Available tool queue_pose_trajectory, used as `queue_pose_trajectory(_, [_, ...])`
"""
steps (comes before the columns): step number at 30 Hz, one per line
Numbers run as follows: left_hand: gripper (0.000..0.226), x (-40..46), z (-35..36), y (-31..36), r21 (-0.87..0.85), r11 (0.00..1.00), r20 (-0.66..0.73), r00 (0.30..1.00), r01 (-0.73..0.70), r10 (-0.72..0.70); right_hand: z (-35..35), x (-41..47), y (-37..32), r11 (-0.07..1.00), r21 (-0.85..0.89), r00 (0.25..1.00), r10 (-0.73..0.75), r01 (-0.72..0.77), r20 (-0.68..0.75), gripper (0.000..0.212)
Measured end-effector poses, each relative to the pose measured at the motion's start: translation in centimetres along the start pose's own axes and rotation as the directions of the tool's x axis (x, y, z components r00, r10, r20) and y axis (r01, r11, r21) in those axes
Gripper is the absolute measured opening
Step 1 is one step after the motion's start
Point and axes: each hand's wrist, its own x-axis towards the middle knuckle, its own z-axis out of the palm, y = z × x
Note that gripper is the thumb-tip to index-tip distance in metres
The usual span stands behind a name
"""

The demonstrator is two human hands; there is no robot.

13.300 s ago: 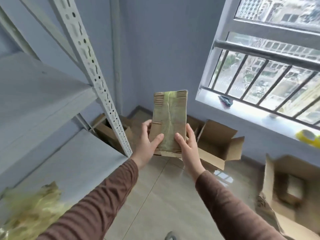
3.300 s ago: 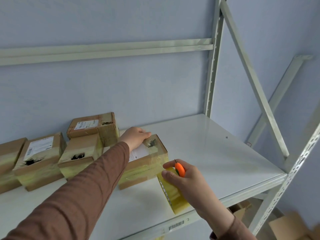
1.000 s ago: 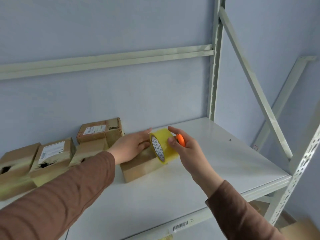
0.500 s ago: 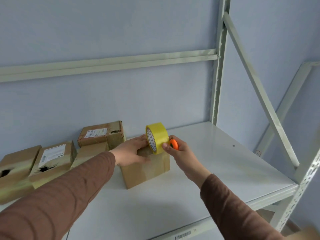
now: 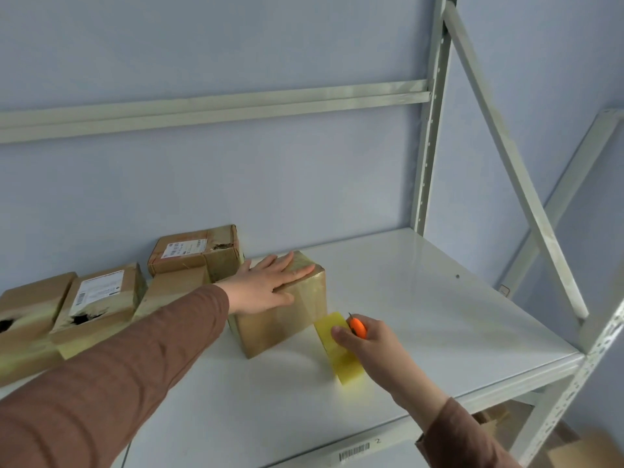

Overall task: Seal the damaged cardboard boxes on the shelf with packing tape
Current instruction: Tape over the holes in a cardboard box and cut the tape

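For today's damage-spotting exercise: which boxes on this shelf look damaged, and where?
Two boxes on the left show ragged dark holes in their front upper edges; the rear box is torn at its top right.

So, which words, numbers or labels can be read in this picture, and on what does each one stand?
"2": beside the barcode sticker on the white metal shelf's front edge.
White shipping labels on two brown cardboard boxes: too small to read.
Barcode: digits unreadable.
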Motion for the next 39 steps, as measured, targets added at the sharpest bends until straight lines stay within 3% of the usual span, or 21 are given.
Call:
queue_pose_trajectory(3, [0.073, -0.1, -0.3, 0.8, 0.003, 1.000, -0.004, 1.000, 0.022, -0.022, -0.5, -0.1, -0.1, 0.992, 0.105, 0.997, 0.066, -0.070, 0.035, 0.037])
queue_pose_trajectory(5, [0.073, -0.5, -1.2, 0.7, -0.150, 0.989, -0.005, 1.000, -0.005, 0.004, -0.6, -0.2, -0.8, 0.990, 0.121, 0.996, 0.068, -0.073, 0.049, 0.042])
queue_pose_trajectory(6, [0.073, -0.6, -1.7, 0.5, -0.298, 0.954, 0.009, 0.999, -0.036, 0.040, -0.6, -0.2, -1.3, 0.990, 0.125, 0.997, 0.056, -0.062, 0.054, 0.043])
queue_pose_trajectory(8, [0.069, -1.0, -2.7, -0.1, -0.610, 0.791, 0.057, 0.993, -0.046, 0.101, -0.8, -0.1, -2.3, 0.991, 0.135, 0.998, 0.010, -0.018, 0.058, 0.040])
queue_pose_trajectory(10, [0.063, -1.4, -3.3, -0.1, -0.709, 0.705, 0.110, 0.985, -0.014, 0.130, -1.1, 0.1, -3.7, 0.987, 0.157, 0.997, -0.036, 0.025, 0.066, 0.042])
queue_pose_trajectory(14, [0.060, -1.7, -3.1, 0.0, -0.514, 0.848, -0.024, 0.990, -0.131, 0.138, -0.7, 0.7, -5.1, 0.975, 0.204, 0.991, -0.108, 0.091, 0.074, 0.044])
queue_pose_trajectory(15, [0.059, -1.7, -2.8, 0.0, -0.397, 0.904, -0.072, 0.988, -0.156, 0.139, -0.6, 0.8, -5.1, 0.969, 0.226, 0.991, -0.120, 0.102, 0.067, 0.054])
queue_pose_trajectory(17, [0.056, -1.8, -1.7, -0.1, -0.002, 0.984, -0.168, 0.970, -0.178, 0.175, -0.5, 0.8, -4.9, 0.957, 0.260, 0.989, -0.141, 0.125, 0.043, 0.077])
queue_pose_trajectory(18, [0.056, -1.9, -1.1, -0.3, 0.191, 0.966, -0.216, 0.953, -0.173, 0.213, -0.4, 0.8, -4.6, 0.954, 0.266, 0.987, -0.155, 0.141, 0.032, 0.084])
queue_pose_trajectory(20, [0.071, -2.1, -0.1, -0.4, 0.404, 0.904, -0.246, 0.936, -0.137, 0.252, -0.5, 0.6, -4.1, 0.945, 0.275, 0.983, -0.185, 0.175, 0.011, 0.088])
queue_pose_trajectory(23, [0.118, -2.2, 0.5, 0.5, 0.426, 0.900, -0.208, 0.958, -0.091, 0.196, -0.9, 0.7, -3.3, 0.917, 0.339, 0.973, -0.231, 0.212, 0.017, 0.059])
queue_pose_trajectory(26, [0.129, -2.0, 1.4, 1.6, 0.443, 0.895, -0.205, 0.965, -0.056, 0.162, -1.1, 0.5, -2.9, 0.907, 0.341, 0.948, -0.300, 0.247, 0.111, 0.027])
queue_pose_trajectory(31, [0.101, -1.7, 1.9, 1.5, 0.296, 0.953, -0.211, 0.968, -0.071, 0.138, -0.6, 0.9, -1.9, 0.922, 0.308, 0.937, -0.298, 0.234, 0.183, 0.027])
queue_pose_trajectory(34, [0.085, -1.4, 1.3, 0.7, 0.100, 0.989, -0.144, 0.982, -0.109, 0.123, 0.3, 1.7, -2.4, 0.935, 0.258, 0.958, -0.272, 0.243, 0.086, 0.010])
queue_pose_trajectory(37, [0.061, -1.1, 1.5, -0.1, 0.038, 0.990, -0.077, 0.987, -0.139, 0.141, 1.8, 1.2, -2.8, 0.927, 0.229, 0.954, -0.299, 0.296, -0.021, 0.021])
queue_pose_trajectory(39, [0.053, -1.2, 1.9, -0.5, 0.049, 0.988, -0.072, 0.986, -0.146, 0.149, 2.7, 0.2, -2.2, 0.935, 0.110, 0.941, -0.337, 0.337, -0.019, 0.028])
